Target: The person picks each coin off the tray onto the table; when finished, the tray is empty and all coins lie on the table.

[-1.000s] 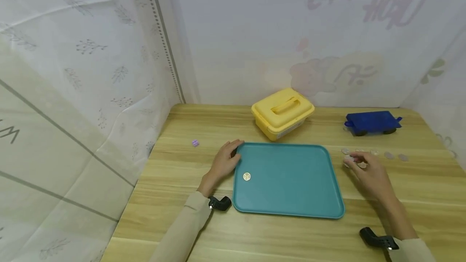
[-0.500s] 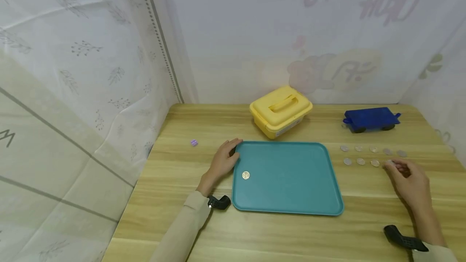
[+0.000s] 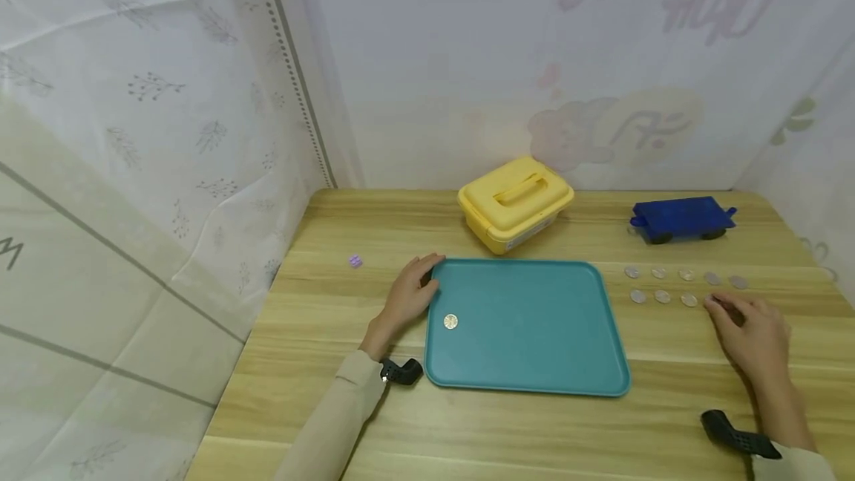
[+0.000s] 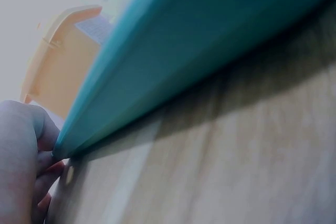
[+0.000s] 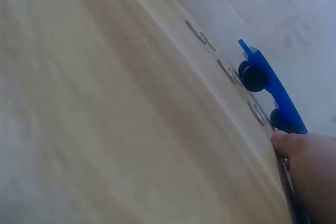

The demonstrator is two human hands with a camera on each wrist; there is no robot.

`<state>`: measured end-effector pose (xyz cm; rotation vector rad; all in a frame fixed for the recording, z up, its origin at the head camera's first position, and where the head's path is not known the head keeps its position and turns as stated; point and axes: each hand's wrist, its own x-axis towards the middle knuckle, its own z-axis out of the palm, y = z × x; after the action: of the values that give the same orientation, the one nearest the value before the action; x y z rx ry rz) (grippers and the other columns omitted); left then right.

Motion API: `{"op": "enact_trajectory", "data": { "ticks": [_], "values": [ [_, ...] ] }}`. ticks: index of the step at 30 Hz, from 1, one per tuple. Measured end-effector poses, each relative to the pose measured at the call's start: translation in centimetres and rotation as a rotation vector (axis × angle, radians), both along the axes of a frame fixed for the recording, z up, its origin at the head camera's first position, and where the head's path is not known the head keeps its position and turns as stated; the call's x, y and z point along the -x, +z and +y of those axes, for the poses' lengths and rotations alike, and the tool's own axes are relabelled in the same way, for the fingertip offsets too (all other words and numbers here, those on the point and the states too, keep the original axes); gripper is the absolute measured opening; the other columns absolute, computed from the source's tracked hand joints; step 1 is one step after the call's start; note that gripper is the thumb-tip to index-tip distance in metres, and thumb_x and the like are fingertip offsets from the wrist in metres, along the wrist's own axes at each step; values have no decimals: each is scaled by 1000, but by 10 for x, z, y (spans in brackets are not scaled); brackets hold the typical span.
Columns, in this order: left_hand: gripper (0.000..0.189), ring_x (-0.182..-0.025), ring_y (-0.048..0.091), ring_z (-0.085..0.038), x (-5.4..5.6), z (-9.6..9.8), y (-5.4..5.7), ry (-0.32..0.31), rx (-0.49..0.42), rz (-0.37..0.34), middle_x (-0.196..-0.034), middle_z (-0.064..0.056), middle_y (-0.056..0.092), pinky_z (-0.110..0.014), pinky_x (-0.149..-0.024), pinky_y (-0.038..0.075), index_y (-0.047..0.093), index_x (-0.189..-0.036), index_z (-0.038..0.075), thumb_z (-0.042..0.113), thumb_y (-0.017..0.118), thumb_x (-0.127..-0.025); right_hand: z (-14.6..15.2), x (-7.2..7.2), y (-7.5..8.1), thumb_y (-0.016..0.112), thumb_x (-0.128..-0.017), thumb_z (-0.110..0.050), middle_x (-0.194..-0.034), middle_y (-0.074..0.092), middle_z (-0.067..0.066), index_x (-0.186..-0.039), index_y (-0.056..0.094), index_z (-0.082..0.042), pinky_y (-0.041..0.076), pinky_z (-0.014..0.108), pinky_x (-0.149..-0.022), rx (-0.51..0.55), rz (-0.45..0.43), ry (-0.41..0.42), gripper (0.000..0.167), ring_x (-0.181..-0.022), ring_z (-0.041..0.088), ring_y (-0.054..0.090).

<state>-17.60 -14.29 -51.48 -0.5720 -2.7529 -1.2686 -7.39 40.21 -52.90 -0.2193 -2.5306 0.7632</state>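
My right hand (image 3: 753, 332) is low over the wooden table at the right, with thumb and fingertips on a silvery coin (image 3: 710, 300), mostly covered by the fingers. That coin is at the right end of the nearer of two rows of coins; a neighbouring coin (image 3: 689, 300) lies flat just to its left. My left hand (image 3: 406, 295) holds the far left corner of a teal tray (image 3: 534, 326), thumb along the left rim and fingers at the corner. On the tray, toward its left side, lies one gold-coloured coin (image 3: 450, 321).
Behind the tray stands a yellow lidded box (image 3: 516, 203) with a handle. A blue toy wagon (image 3: 683, 218) is behind the coin rows, with another round piece partly hidden at its left end. A small purple block (image 3: 355, 261) lies left of the tray. Patterned cloth hangs around the table.
From the left end of the nearer row, my right hand has moved right to its right end and come down with a coin there. My left hand and the tray have stayed put.
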Motion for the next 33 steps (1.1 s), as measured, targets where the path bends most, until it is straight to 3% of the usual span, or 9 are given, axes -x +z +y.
{"op": "enact_trajectory", "data": {
  "ticks": [6, 9, 12, 15, 17, 20, 24, 27, 33],
  "values": [
    [49, -145, 42, -24, 0, 0, 0, -1, 7, 3, -148, -8, 54, -37, -128, 20, 55, -143, 10, 14, 52, -94, -2, -1, 3, 64, -95, -18, -108, 57, 28, -114, 69, 8, 31, 67, -86, 15, -7, -8, 32, -106, 54, 47],
    [49, -145, 41, -23, 0, -1, 0, -4, 10, 1, -148, -8, 54, -36, -128, 19, 55, -143, 10, 14, 52, -94, -3, -2, 4, 65, -95, -18, -102, 59, 2, -114, 69, 8, 32, 66, -92, 43, -2, -14, 33, -107, 48, 48],
    [49, -145, 42, -23, 0, -1, 0, -2, 16, 3, -148, -8, 54, -35, -128, 19, 55, -143, 11, 13, 52, -95, -3, -2, 6, 65, -94, -18, -100, 47, -33, -113, 70, 7, 34, 50, -98, 67, 13, -24, 31, -104, 10, 50],
    [49, -145, 42, -23, 0, -1, -1, 5, 20, 2, -148, -8, 54, -35, -128, 19, 55, -143, 11, 13, 52, -94, -5, -2, 7, 67, -92, -16, -96, 37, -48, -111, 71, 6, 32, 22, -94, 100, 59, -31, 29, -95, -20, 35],
    [49, -144, 42, -24, 0, 0, -1, 5, 14, -3, -149, -8, 54, -35, -128, 19, 55, -143, 10, 13, 52, -94, -7, -2, 8, 69, -90, -11, -95, 41, -48, -109, 71, 7, 29, 10, -85, 121, 111, -21, 27, -92, -25, 35],
    [49, -144, 42, -25, -1, 1, -1, -5, 12, -7, -149, -9, 53, -36, -128, 20, 55, -143, 10, 14, 52, -94, -9, -4, 12, 70, -88, -7, -93, 46, -45, -108, 72, 7, 28, 4, -79, 155, 151, -19, 24, -88, -23, 40],
    [48, -144, 43, -24, -2, 2, -3, -8, 19, -4, -149, -9, 53, -35, -128, 20, 55, -143, 10, 15, 51, -95, -17, -8, 18, 67, -93, -13, -98, 48, -42, -114, 70, 5, 30, 3, -77, 186, 64, 28, 28, -94, -19, 41],
    [48, -144, 43, -23, -3, 1, -2, -4, 20, -4, -149, -9, 53, -34, -128, 20, 56, -142, 10, 15, 51, -95, -32, -6, 24, 66, -95, -15, -105, 53, -34, -117, 69, 2, 32, 0, -77, 182, 24, 128, 29, -99, -17, 43],
    [48, -144, 44, -24, -2, -1, 2, -3, 9, -4, -149, -9, 53, -34, -128, 19, 55, -143, 10, 14, 51, -95, -82, 15, 44, 66, -95, -11, -109, 59, -13, -120, 68, 2, 40, -2, -74, 126, 7, 341, 29, -100, -12, 46]
  ]
}}
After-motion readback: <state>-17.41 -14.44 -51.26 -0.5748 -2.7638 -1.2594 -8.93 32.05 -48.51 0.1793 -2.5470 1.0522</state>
